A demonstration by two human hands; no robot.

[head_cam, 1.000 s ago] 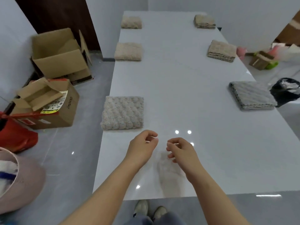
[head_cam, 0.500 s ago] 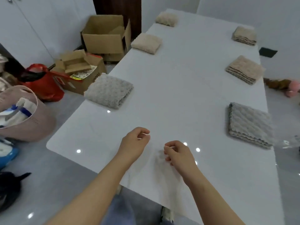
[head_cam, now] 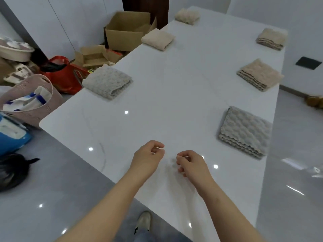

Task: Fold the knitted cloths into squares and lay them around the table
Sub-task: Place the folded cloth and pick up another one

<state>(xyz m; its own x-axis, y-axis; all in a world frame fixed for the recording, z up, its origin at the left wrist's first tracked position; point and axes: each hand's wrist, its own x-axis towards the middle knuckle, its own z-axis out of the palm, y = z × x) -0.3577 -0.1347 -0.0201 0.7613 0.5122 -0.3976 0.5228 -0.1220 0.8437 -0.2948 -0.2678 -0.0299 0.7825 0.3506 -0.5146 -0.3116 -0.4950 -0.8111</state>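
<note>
Several folded knitted cloths lie along both long edges of the white table (head_cam: 174,95). On the left edge are a grey cloth (head_cam: 107,81), a cream cloth (head_cam: 158,39) and a far cream cloth (head_cam: 187,15). Along the right edge lie a grey cloth (head_cam: 244,131), a beige cloth (head_cam: 259,74) and a far beige cloth (head_cam: 271,38). My left hand (head_cam: 147,158) and my right hand (head_cam: 191,165) hover side by side over the near end of the table, fingers loosely curled, holding nothing.
Left of the table on the grey floor stand a pink basket (head_cam: 29,100) with folded fabric, a red bag (head_cam: 61,74), a blue box (head_cam: 12,135), a black bag (head_cam: 12,172) and open cardboard boxes (head_cam: 127,30). My shoe (head_cam: 144,221) shows below the table's near edge.
The view has swung to the left, bringing the pink basket and floor clutter further into sight. Both hands have kept their loosely curled pose over the near end of the table.
</note>
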